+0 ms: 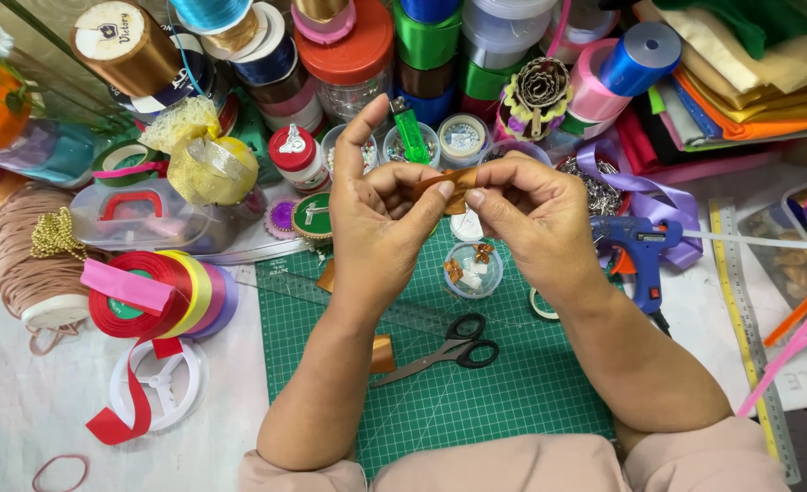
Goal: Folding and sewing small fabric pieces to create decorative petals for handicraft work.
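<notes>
**Both hands pinched on bronze ribbon piece, above cutting mat**

I see the fingertips of both hands meeting on a short bronze ribbon piece [449,185], held in the air over the far part of the green cutting mat [513,401]. Left hand [376,223]: thumb and forefinger clamped on the ribbon's left end, one finger raised and straight. Right hand [533,214]: thumb and fingers closed on the right end, fingertips touching the left hand's.

Directly below the hands, on the mat: a small clear round tub [472,271] with tiny bronze bows inside. Nearer me, black-handled scissors [453,351] lie on the mat, blades partly apart. A curl of bronze ribbon [382,353] sits just beside the left forearm.

Right of the right hand: blue glue gun [637,251] lying at the mat's edge, lilac ribbon [645,191] behind it, a metal ruler [740,310] further right.

Left of the mat: a stack of ribbon spools [162,293] in red, yellow, lilac, with a pink strip across it, and an empty white reel [159,384] with a red tail.

Behind the hands: a green lighter [411,132], small bead jars [462,137], many ribbon rolls stacked.
</notes>
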